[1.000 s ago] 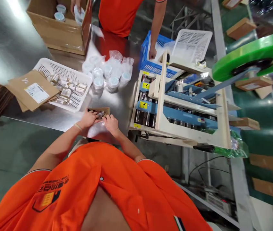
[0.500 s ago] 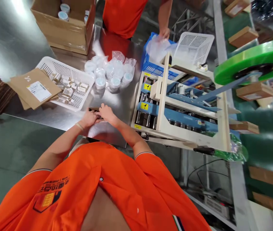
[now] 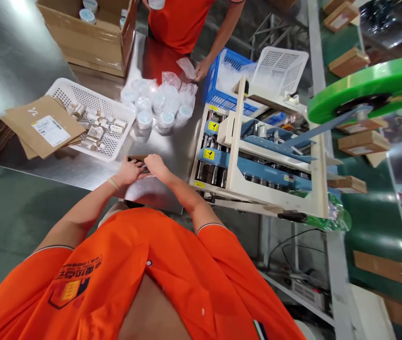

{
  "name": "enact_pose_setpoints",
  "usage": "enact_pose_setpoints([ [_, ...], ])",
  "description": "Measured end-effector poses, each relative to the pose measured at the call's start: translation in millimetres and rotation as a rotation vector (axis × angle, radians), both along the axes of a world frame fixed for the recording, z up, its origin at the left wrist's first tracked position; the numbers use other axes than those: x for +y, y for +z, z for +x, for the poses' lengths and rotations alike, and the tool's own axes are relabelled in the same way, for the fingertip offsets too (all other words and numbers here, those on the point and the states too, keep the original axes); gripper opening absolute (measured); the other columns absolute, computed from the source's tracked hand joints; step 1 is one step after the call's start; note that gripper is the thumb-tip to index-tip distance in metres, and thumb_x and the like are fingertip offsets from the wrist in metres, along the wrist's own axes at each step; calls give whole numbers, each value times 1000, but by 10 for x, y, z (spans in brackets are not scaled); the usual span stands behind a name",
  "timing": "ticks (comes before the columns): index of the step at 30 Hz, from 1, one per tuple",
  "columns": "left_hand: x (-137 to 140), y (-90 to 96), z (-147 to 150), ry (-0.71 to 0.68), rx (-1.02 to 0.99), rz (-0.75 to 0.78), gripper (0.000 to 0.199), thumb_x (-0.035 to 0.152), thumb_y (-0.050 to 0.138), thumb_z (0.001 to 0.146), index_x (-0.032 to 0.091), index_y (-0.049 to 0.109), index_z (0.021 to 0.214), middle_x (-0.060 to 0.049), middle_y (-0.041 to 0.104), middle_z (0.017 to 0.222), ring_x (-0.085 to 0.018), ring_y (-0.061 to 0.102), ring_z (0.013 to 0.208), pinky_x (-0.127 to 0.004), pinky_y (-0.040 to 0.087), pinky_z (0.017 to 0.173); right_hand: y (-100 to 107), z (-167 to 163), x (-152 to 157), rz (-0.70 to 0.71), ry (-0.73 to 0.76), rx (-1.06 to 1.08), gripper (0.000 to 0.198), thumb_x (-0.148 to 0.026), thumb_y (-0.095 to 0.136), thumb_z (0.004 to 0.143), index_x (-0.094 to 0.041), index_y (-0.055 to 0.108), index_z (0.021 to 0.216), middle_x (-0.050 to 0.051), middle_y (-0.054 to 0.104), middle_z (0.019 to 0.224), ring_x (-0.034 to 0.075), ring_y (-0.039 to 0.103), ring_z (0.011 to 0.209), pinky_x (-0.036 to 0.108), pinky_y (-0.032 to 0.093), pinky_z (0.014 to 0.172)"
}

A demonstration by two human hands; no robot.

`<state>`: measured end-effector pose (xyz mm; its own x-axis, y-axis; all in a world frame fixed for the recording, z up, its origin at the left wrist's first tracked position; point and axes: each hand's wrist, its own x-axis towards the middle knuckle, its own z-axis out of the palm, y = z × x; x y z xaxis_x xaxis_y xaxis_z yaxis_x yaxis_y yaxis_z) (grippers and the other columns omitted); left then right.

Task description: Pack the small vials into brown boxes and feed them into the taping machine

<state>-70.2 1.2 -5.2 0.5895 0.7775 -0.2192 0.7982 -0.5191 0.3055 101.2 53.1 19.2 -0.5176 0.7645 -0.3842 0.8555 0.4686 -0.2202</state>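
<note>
At the near edge of the metal table (image 3: 165, 189), both my hands are on a small brown cardboard box (image 3: 137, 157). My left hand (image 3: 130, 171) wraps round its left side, a pale band on the wrist. On the right side my right hand (image 3: 155, 165) grips it with curled fingers, which hide much of the box. To the left stands a white basket (image 3: 124, 113) with several small labelled bottles (image 3: 96, 132). Flat cardboard pieces (image 3: 45, 127), the top one with a white label, lie over its left end. Beyond my hands are several plastic-wrapped jars (image 3: 165, 119).
A large carton (image 3: 90, 47) with jars stands at the back left. Right of the table is a taping machine (image 3: 236, 160) with a green tape roll (image 3: 371, 89). Across the table, a co-worker's hand (image 3: 202, 70) holds a clear bag near a blue crate (image 3: 218, 92).
The co-worker's hand has come left from the blue crate with a clear bag, and a white jar now shows at their other hand. My right hand's fingers have curled more over the box.
</note>
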Motion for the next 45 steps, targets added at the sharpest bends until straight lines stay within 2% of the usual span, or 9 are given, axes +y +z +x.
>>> enact_pose_setpoints([
  [6,-38,-10,52,45,0,14,49,59,56,108,32,74,146,-16,68,152,-40,62,131,-64,30,118,-139,760,-84,165,-478,526,19,-22,63,102,-16,81,104,11,81,100,25,75,98,35,58,91],
  [9,-44,-50,108,94,-34,24,64,64,55,107,23,67,154,-21,71,145,-43,62,131,-69,29,120,-318,786,-123,-102,-588,670,14,-19,77,86,-15,81,99,4,78,83,20,72,78,30,57,78],
  [17,-78,-325,-313,439,-676,-9,45,42,58,99,21,64,138,-16,66,145,-32,57,140,-55,44,120,-399,630,-159,-115,-49,543,24,-21,74,98,-15,83,120,11,80,118,24,72,110,35,55,101],
  [22,-52,-510,-556,624,-910,-418,82,51,81,76,24,55,149,-13,69,138,-32,63,137,-45,57,107,-366,875,-330,-75,177,431,15,-22,67,107,-17,81,109,12,75,130,23,65,118,34,51,106],
  [25,81,-540,-362,699,-815,-413,89,56,90,66,18,60,141,-11,76,115,-31,72,112,-43,62,96,-362,727,-302,-73,131,303,20,-19,61,109,-17,79,100,10,77,114,22,66,106,32,51,101],
  [29,271,-437,-279,607,-603,-352,76,62,86,72,12,71,127,-13,80,103,-30,74,99,-43,64,90,-300,517,-154,89,-174,160,40,-31,79,101,-18,72,137,15,74,127,29,68,114,37,54,98],
  [35,301,-115,-493,257,-259,-255,71,54,66,92,20,67,155,-17,67,157,-40,55,154,-54,45,127,-326,595,-225,139,2,195,52,-28,70,105,-22,64,156,18,55,168,40,38,163,55,43,122],
  [40,-171,-101,-13,363,131,-31,113,63,74,89,-5,37,170,-42,33,174,-58,21,168,-77,21,130,-536,766,-369,96,-32,216,57,-35,64,109,-29,57,165,12,44,179,42,32,166,56,41,123],
  [45,-82,-205,305,385,119,31,111,67,68,94,-10,36,166,-44,49,158,-59,45,151,-65,40,121,-811,1188,-477,155,-486,221,63,-39,63,109,-18,52,168,23,46,174,39,48,152,52,44,121],
])
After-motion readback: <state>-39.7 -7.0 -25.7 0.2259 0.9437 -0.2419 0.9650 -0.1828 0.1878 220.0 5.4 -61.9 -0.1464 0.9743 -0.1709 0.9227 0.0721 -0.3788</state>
